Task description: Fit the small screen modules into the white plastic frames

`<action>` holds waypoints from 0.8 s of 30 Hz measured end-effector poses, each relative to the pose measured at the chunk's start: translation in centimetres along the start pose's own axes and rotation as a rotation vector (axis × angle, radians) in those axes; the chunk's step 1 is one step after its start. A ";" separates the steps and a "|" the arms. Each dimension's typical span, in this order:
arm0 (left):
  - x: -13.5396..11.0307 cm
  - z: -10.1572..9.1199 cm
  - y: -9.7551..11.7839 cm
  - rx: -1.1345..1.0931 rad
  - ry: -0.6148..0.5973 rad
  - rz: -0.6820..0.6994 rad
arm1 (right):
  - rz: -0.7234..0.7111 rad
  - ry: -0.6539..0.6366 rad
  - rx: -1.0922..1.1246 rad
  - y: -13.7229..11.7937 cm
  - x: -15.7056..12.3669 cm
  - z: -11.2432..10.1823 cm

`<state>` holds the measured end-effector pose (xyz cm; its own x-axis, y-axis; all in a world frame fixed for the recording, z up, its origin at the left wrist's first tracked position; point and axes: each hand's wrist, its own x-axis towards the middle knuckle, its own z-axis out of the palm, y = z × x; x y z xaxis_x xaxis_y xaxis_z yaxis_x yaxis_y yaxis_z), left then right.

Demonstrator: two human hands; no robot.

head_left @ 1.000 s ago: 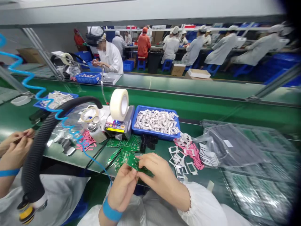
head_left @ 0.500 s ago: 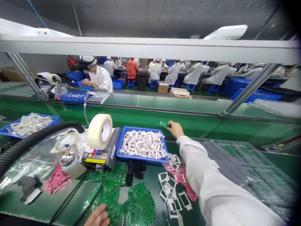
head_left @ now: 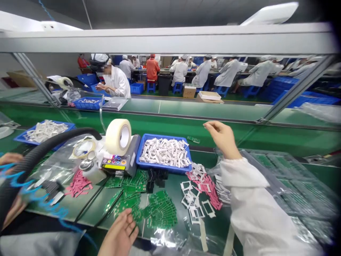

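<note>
Withdrawing right hand [head_left: 222,137] from small green circuit board [head_left: 193,139], grip released and empty.
Leaving board on green conveyor belt [head_left: 165,124], at that hand's 9 o'clock; keeping left hand [head_left: 118,233] spread open beside loose circuit boards [head_left: 160,209].

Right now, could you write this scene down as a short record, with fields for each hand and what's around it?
Left hand: open, at the edge of a heap of green circuit boards
Right hand: raised, fingertips pinched, nothing visible in them
Nearest right hand: small green circuit board lying on the belt
Nearby: blue tray of white frames; roll of tape
Other person: co-worker's hand at the left edge
</note>
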<state>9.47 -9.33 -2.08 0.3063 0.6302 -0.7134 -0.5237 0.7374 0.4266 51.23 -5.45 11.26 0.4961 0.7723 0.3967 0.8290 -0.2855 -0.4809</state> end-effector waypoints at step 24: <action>-3.1 -1.0 0.3 -0.092 -0.040 -0.026 | 0.031 -0.258 -0.259 -1.2 -8.2 7.0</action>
<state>7.59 -11.32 -0.35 0.3508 0.6219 -0.7001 -0.5857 0.7291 0.3542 44.37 -7.48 3.17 0.4677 0.8695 0.1589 0.8690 -0.4196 -0.2622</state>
